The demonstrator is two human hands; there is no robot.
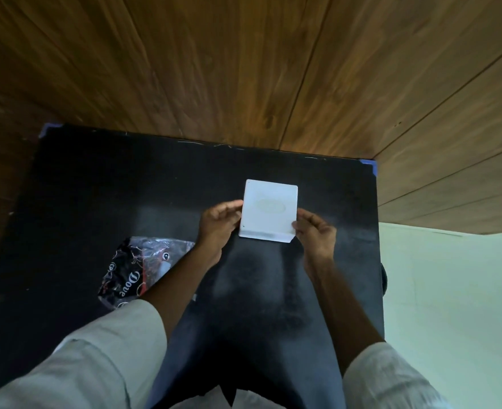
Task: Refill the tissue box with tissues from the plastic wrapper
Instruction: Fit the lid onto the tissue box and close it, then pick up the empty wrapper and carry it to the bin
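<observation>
The white tissue box (269, 211) sits on the black counter (96, 187), gripped at its near corners by the left hand (218, 224) and right hand (314, 231), fingers pinched against its sides. The plastic wrapper (137, 270) lies apart, near the left forearm. Best to steady the base and ease the lid up evenly, so the box doesn't skid.
</observation>
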